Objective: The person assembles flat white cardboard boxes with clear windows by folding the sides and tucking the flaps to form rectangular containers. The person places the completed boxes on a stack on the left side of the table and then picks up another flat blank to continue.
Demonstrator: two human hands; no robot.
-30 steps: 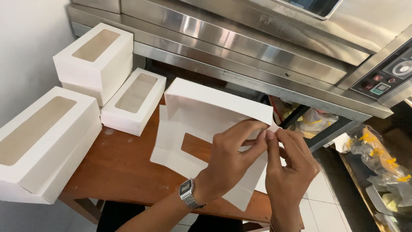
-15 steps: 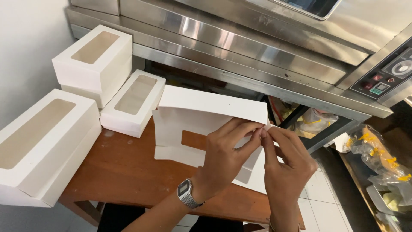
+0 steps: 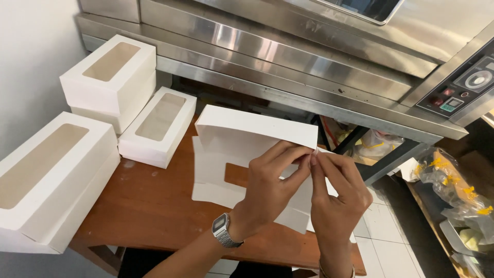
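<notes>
I see my left hand [image 3: 267,188] and right hand [image 3: 337,198] meeting at centre frame, fingertips pinched together on the right-hand corner of a half-folded white box blank [image 3: 242,149] standing on the wooden table [image 3: 149,201]. Three finished windowed boxes [image 3: 157,126] sit from eight to ten o'clock; a steel oven [image 3: 309,46] spans twelve.

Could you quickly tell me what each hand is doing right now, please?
Left hand: closed, pinching the right end of the unfolded white box.
Right hand: closed, fingertips pinching the same end of the box.
</notes>
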